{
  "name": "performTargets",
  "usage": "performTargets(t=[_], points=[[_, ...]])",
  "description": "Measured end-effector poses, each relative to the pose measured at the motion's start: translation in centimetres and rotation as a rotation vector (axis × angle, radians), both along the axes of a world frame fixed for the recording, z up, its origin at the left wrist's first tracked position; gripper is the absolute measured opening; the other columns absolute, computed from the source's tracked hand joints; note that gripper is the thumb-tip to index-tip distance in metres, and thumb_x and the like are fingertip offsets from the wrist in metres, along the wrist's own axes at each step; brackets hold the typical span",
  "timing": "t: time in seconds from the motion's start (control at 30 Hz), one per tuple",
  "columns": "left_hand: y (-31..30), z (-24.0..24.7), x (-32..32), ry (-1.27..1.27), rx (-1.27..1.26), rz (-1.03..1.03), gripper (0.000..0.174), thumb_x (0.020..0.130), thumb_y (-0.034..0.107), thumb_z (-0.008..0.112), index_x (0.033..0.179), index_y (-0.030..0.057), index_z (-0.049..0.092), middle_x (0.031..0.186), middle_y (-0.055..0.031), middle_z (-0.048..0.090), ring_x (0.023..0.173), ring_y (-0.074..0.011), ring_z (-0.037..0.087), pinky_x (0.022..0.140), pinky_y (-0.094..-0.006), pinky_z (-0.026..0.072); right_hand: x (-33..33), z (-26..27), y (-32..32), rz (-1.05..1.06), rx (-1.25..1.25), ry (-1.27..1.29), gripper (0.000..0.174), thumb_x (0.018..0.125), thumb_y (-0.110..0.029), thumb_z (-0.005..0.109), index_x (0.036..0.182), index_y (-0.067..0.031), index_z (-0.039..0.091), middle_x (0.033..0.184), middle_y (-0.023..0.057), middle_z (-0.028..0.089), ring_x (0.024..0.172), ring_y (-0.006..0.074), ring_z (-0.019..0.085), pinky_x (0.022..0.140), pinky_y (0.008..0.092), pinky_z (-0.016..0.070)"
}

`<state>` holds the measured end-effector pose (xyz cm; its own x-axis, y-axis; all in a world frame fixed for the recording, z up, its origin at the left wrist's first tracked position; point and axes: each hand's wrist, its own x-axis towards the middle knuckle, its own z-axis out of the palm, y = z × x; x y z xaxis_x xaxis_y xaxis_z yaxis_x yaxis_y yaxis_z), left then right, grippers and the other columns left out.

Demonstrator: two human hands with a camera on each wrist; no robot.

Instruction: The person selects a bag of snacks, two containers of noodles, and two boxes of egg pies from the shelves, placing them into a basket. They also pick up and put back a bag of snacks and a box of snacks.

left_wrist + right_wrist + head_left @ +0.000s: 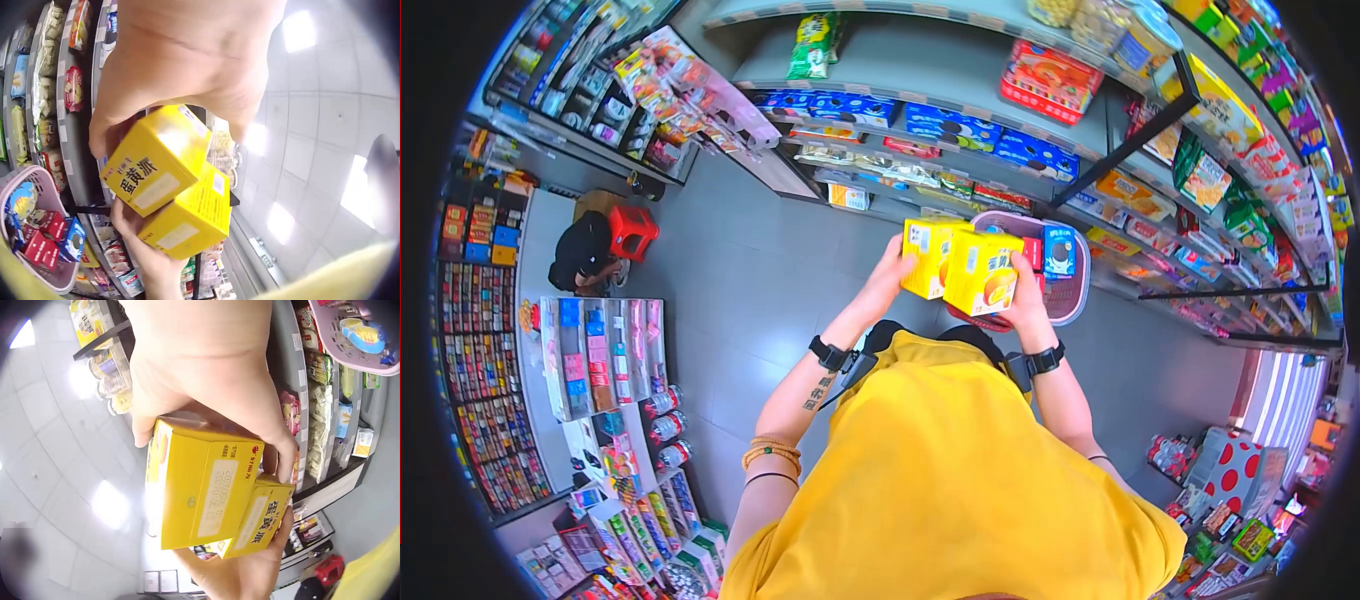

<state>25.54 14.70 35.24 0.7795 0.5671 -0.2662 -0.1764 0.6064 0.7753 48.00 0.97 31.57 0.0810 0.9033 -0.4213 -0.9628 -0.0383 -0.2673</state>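
Two yellow snack boxes are held up side by side in front of the yellow shirt. My left hand (884,283) grips the left yellow box (924,262), thumb on one side and fingers on the other. The right yellow box (983,272) is held by my right hand (1028,293), its fingers wrapped at the outer side. In the left wrist view the left box (153,164) overlaps the right box (190,219). Printed date digits show on the right box (209,487) in the right wrist view.
Beyond the boxes, a pink shopping basket (1083,283) holds red boxes and a blue package (1060,252). Stocked shelves (900,60) run along the front and right. Far left, a person in dark clothes (583,250) is beside a red stool (632,232). A display counter (605,350) stands at left.
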Motion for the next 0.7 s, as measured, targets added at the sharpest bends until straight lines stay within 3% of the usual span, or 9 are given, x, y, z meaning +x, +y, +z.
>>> performTargets(t=[0.07, 0.1, 0.2, 0.3, 0.33, 0.4, 0.47, 0.63, 0.7], points=[[-1.0, -0.5, -1.6, 0.234, 0.337, -0.051, 0.077, 0.086, 0.013, 0.077, 0.145, 0.0016, 0.029, 0.136, -0.0112, 0.053, 0.13, -0.0202, 0.05, 0.107, -0.0364, 0.0446, -2.1, -1.9, -0.2, 0.075, -0.076, -0.12, 0.051, 0.101, -0.035, 0.059, 0.143, -0.0067, 0.05, 0.14, 0.0155, 0.06, 0.127, 0.0334, 0.059, 0.109, 0.049, 0.0464], [-1.2, -1.7, -2.3, 0.254, 0.328, -0.053, 0.091, 0.077, 0.013, 0.086, 0.143, -0.0029, 0.024, 0.134, -0.0154, 0.05, 0.134, -0.0216, 0.046, 0.11, -0.0379, 0.0426, -3.4, -2.2, 0.0, 0.098, 0.0, -0.148, 0.051, 0.102, -0.034, 0.058, 0.146, -0.0091, 0.048, 0.141, 0.0149, 0.059, 0.128, 0.0324, 0.058, 0.108, 0.0472, 0.0469], [-2.4, -3.8, -4.3, 0.21, 0.353, -0.042, 0.097, 0.077, 0.017, 0.088, 0.143, -0.0062, 0.021, 0.138, -0.0181, 0.046, 0.136, -0.0242, 0.043, 0.113, -0.0381, 0.0393, -7.0, -1.7, 0.2, 0.189, 0.149, -0.361, 0.054, 0.104, -0.032, 0.055, 0.153, -0.0154, 0.04, 0.149, 0.0128, 0.051, 0.132, 0.0275, 0.055, 0.108, 0.0429, 0.0476], [-2.0, -5.5, -6.0, 0.281, 0.398, -0.066, 0.101, 0.076, 0.026, 0.09, 0.142, -0.0073, 0.021, 0.139, -0.02, 0.044, 0.136, -0.0254, 0.043, 0.115, -0.0382, 0.0364, -8.8, -3.1, -0.2, 0.183, -0.064, -0.373, 0.055, 0.105, -0.036, 0.053, 0.153, -0.0143, 0.039, 0.149, 0.0106, 0.052, 0.133, 0.0263, 0.054, 0.109, 0.0437, 0.047], [-1.9, -5.7, -6.5, 0.293, 0.421, -0.068, 0.101, 0.077, 0.029, 0.09, 0.141, -0.0073, 0.021, 0.139, -0.0202, 0.044, 0.135, -0.0251, 0.043, 0.114, -0.038, 0.0371, -9.7, -1.3, 0.0, 0.203, 0.002, -0.388, 0.056, 0.106, -0.039, 0.05, 0.156, -0.0173, 0.036, 0.15, 0.0099, 0.051, 0.133, 0.0279, 0.055, 0.11, 0.0449, 0.046], [-1.6, -5.1, -7.2, 0.312, 0.45, -0.067, 0.098, 0.079, 0.034, 0.088, 0.139, -0.0074, 0.023, 0.137, -0.0198, 0.047, 0.132, -0.0244, 0.047, 0.111, -0.0366, 0.0404, -10.7, 0.1, 0.4, 0.203, 0.044, -0.318, 0.061, 0.106, -0.036, 0.049, 0.16, -0.0225, 0.025, 0.153, 0.0111, 0.047, 0.135, 0.029, 0.052, 0.11, 0.0441, 0.0459], [-1.2, -5.5, -7.8, 0.31, 0.356, -0.062, 0.087, 0.086, 0.031, 0.082, 0.142, -0.0032, 0.025, 0.135, -0.0166, 0.049, 0.131, -0.0234, 0.048, 0.11, -0.0358, 0.042, -12.0, 1.3, 0.9, 0.158, 0.041, -0.321, 0.06, 0.107, -0.037, 0.047, 0.161, -0.0232, 0.025, 0.154, 0.0109, 0.046, 0.136, 0.0286, 0.051, 0.11, 0.0437, 0.0459], [-1.3, -5.0, -8.9, 0.284, 0.321, -0.047, 0.089, 0.089, 0.038, 0.079, 0.143, -0.0051, 0.023, 0.138, -0.0185, 0.048, 0.134, -0.0235, 0.047, 0.111, -0.0352, 0.0412, -13.5, 2.3, 0.8, 0.185, 0.056, -0.373, 0.082, 0.095, -0.022, 0.07, 0.161, -0.0194, 0.022, 0.152, 0.013, 0.046, 0.136, 0.0295, 0.051, 0.11, 0.0415, 0.0463], [-1.4, -5.2, -9.4, 0.316, 0.35, -0.071, 0.098, 0.087, 0.036, 0.081, 0.147, -0.0074, 0.016, 0.142, -0.0204, 0.045, 0.137, -0.0254, 0.044, 0.113, -0.0353, 0.0386, -13.5, 2.4, 0.9, 0.23, 0.057, -0.438, 0.083, 0.095, -0.023, 0.07, 0.161, -0.0182, 0.021, 0.152, 0.0131, 0.045, 0.136, 0.0295, 0.05, 0.11, 0.0413, 0.0458]])
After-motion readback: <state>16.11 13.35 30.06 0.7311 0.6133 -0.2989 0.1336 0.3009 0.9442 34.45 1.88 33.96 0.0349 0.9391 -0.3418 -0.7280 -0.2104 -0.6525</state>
